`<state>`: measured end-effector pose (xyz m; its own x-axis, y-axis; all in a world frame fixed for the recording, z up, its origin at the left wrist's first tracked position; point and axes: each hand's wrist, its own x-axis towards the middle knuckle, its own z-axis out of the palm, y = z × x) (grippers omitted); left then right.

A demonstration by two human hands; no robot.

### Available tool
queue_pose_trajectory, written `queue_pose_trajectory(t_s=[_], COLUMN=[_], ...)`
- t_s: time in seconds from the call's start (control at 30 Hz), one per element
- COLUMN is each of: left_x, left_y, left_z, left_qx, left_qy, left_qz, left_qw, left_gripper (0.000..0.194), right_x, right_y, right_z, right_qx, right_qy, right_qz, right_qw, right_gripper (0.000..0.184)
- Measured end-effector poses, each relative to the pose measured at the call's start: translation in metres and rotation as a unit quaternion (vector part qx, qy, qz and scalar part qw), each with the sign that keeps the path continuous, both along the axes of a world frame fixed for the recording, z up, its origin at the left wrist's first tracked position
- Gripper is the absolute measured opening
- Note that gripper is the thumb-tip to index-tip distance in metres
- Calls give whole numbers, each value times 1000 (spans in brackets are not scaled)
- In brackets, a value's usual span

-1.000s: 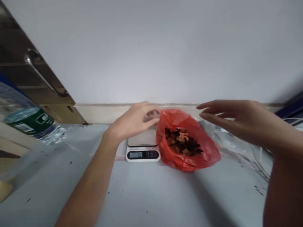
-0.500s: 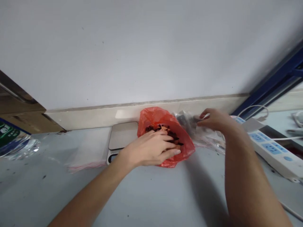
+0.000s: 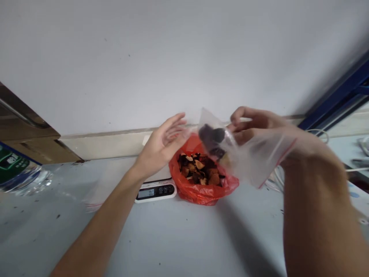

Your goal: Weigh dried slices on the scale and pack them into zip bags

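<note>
My right hand [image 3: 250, 125] grips a clear zip bag [image 3: 259, 159] with dark pieces inside, held up over the right side of a red plastic bag [image 3: 196, 194]. The zip bag is tilted, its red-lined edge toward my right forearm. Brown and black dried slices [image 3: 200, 167] fill the open red bag. My left hand [image 3: 163, 146] is raised at the left of the red bag, fingers apart, holding nothing. Below it stands a white kitchen scale [image 3: 157, 192] reading 0.0, its plate mostly hidden by my hand and forearm.
Flat zip bags [image 3: 106, 181] lie left of the scale. A bottle with a green label [image 3: 14, 165] is at the far left. On the right are a white power strip [image 3: 356, 196] and cables [image 3: 319, 132]. A wall [image 3: 178, 69] rises behind.
My right hand has lifted the zip bag from beside the red bag and brought it up and left. My left hand has come out of the red bag, up and left, uncovering the slices.
</note>
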<state>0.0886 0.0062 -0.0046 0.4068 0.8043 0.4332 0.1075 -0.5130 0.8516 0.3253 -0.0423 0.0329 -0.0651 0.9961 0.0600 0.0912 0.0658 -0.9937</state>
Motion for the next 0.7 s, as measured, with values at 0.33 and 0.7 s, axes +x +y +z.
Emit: queue_pose_trajectory(t_s=[0.33,0.7], left_x=[-35,-69], left_y=[16,21], left_z=[5,8], left_qx=[46,39], left_qy=[69,292], left_qz=[140,206], left_qw=[987,933], left_gripper=[23,17], right_x=[-31,-46], right_y=[22,27], right_z=[-23,-30], right_qx=[-112,-120], right_qy=[66,-51], right_qz=[131,189], right_qw=[983,973], right_gripper=[61,35])
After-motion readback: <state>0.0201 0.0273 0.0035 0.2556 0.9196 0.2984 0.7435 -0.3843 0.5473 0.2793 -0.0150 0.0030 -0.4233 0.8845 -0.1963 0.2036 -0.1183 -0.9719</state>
